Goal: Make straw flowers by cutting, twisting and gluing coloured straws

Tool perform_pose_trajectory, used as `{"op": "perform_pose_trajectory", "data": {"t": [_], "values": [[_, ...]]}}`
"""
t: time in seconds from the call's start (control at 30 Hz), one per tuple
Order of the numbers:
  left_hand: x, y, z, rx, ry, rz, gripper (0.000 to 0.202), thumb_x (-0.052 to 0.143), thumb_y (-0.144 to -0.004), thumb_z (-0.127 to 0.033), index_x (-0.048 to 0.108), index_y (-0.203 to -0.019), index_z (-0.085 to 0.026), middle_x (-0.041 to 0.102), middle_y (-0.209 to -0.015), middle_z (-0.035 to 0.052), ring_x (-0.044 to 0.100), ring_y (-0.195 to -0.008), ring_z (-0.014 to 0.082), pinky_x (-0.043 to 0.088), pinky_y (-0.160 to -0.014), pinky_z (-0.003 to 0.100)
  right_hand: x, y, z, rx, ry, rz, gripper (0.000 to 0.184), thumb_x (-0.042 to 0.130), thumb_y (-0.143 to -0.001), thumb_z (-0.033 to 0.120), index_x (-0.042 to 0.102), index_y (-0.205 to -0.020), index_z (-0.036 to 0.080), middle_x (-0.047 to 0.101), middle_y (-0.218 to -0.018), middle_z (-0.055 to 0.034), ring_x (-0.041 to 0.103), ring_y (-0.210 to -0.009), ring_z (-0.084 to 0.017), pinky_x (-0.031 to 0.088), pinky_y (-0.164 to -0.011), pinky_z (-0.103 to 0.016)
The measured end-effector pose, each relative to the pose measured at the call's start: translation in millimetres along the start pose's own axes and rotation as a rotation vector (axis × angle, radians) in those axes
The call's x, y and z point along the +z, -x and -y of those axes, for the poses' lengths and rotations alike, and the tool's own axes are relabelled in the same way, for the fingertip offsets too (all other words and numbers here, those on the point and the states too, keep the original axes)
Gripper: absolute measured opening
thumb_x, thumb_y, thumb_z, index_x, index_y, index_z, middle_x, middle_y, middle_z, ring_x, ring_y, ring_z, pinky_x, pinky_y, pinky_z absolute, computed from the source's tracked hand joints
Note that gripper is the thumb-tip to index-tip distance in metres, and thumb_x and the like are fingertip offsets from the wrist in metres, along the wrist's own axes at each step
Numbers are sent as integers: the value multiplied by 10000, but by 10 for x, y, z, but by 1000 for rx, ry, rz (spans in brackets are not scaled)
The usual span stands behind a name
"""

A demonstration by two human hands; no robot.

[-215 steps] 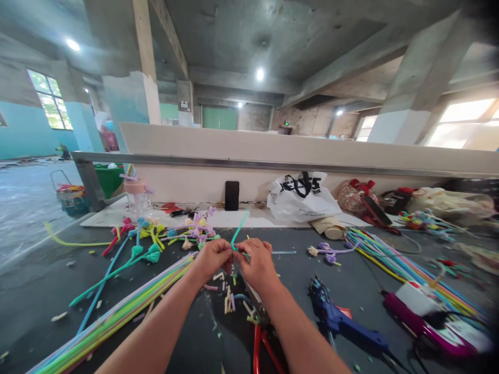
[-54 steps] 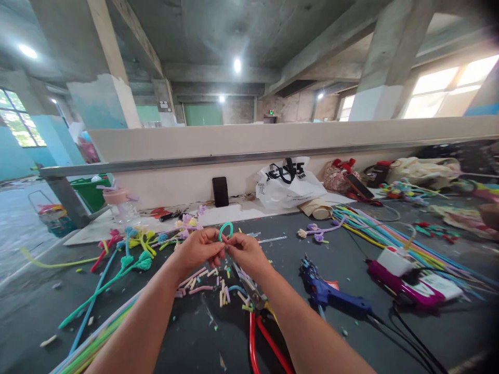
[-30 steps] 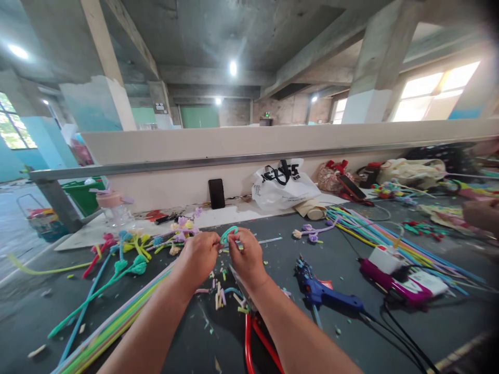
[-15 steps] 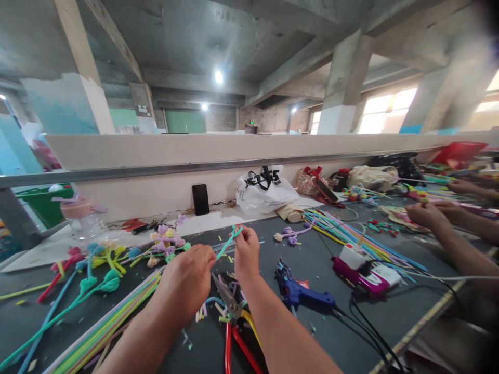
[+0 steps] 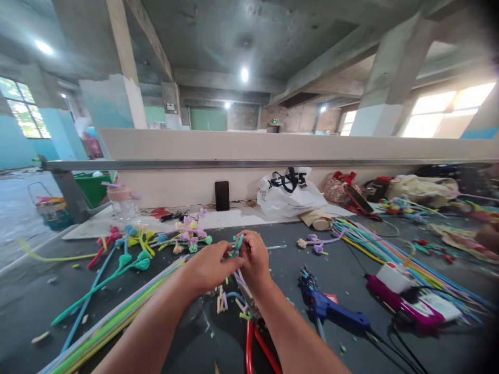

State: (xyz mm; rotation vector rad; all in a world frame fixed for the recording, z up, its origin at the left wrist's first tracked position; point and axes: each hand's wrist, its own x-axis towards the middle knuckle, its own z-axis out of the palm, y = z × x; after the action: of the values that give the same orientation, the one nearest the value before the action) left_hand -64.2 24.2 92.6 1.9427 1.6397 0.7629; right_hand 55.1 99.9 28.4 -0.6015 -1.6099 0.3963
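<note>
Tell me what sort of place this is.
Probably a craft workshop: bundled fuzzy stems, a blue glue gun and red-handled pliers lie on the dark table, under a bare concrete ceiling.

Fingers (image 5: 233,265) partly hide the teal stem (image 5: 238,242), and the bottom edge crops red handles (image 5: 249,347).

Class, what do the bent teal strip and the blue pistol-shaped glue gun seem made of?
Bent teal strip: perhaps matt chenille over wire; no shine, core unseen. Blue pistol-shaped glue gun: probably smooth, hard plastic; even colour, rigid-looking body.
</note>
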Motion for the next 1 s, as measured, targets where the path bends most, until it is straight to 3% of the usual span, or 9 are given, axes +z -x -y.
{"op": "perform_pose_trajectory", "data": {"t": [0.07, 0.2, 0.3, 0.47, 0.57, 0.67, 1.0], "values": [[-80, 19, 4, -17, 235, 62, 474, 455, -758, -536, 576, -1027, -165, 590, -1116, 125, 511, -1046, 283, 394, -846, 375, -6, 2, -2, -24, 34, -2, 103, 463, -787, 165, 526, -712, 197, 579, -803, -49, 521, -768, -169, 394, -706, -303], [-256, 42, 114, -39, 957, 278, 584, 339, -774, -627, 520, -1101, -178, 520, -1211, 132, 438, -1147, 265, 428, -841, 389, -32, -19, -44, -36, 103, -53, 114, 448, -801, 148, 501, -717, 202, 578, -804, -42, 527, -763, -164, 409, -686, -294], [-286, -6, 226, -44, 1203, 337, 684, 310, -725, -699, 518, -1057, -138, 544, -1140, 172, 507, -1060, 281, 451, -802, 427, -53, -41, -72, -32, 113, -86, 117, 430, -810, 149, 489, -724, 202, 575, -811, -43, 530, -774, -167, 414, -687, -298], [-18, -141, 243, -211, 1055, 167, 408, 566, -713, -516, 519, -871, -142, 626, -786, 76, 628, -680, 188, 490, -631, 334, -60, -41, -28, -111, 126, -5, 115, 434, -807, 157, 496, -722, 203, 576, -805, -44, 532, -779, -169, 413, -704, -303], [185, -209, 210, -238, 927, 62, 345, 612, -688, -466, 474, -721, -151, 576, -583, 1, 563, -481, 119, 435, -471, 239, -44, -23, -3, -140, 137, 19, 122, 432, -806, 147, 493, -718, 203, 575, -806, -46, 526, -783, -168, 408, -706, -303], [290, -243, 209, -266, 905, -42, 301, 640, -663, -401, 460, -702, -162, 504, -487, -55, 455, -379, 64, 341, -385, 181, -30, -4, -20, -103, 130, -1, 122, 438, -794, 132, 485, -708, 204, 571, -806, -44, 518, -780, -168, 400, -703, -303], [231, -184, 178, -238, 963, 89, 279, 638, -646, -372, 446, -668, -169, 423, -441, -85, 337, -328, 27, 229, -340, 152, 41, 14, -34, 96, 40, -91, 91, 481, -730, 163, 513, -649, 192, 573, -813, -41, 520, -798, -171, 394, -735, -303]]}}
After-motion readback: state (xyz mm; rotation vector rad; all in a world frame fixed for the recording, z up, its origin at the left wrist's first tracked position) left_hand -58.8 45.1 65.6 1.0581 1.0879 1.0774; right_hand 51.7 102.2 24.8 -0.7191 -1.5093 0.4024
